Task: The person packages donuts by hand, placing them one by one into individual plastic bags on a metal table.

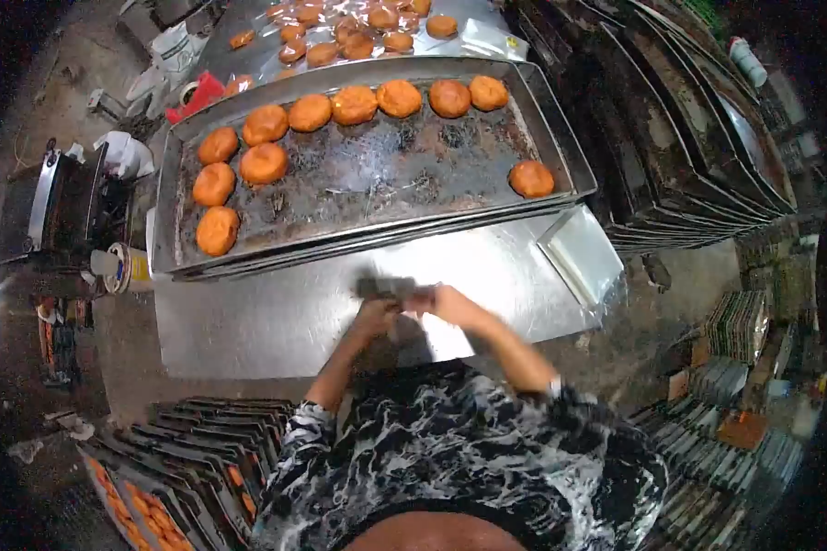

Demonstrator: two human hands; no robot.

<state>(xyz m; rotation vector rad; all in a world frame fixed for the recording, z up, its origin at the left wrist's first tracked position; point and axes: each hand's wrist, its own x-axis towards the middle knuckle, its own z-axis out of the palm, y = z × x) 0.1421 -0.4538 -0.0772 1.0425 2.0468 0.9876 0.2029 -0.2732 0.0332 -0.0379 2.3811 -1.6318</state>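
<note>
In front of my body, above the metal table (248, 321), my left hand (377, 315) and my right hand (439, 301) are close together. Both look closed around a small, dark, greyish thing (384, 286), too smeared by motion to name. Just beyond them lies a worn metal baking tray (340, 225), stacked on others. Round golden-brown buns (354, 105) line its far and left sides, and a single bun (531, 179) sits near its right end. To the right of my hands is a stack of clear plastic bags (583, 257).
Several bagged buns (349, 37) lie behind the tray, with a red object (196, 96) at its far left corner. Large dark trays (671, 138) stand at the right. More trays (202, 441) fill the lower left, and a bucket (124, 266) is beside the table.
</note>
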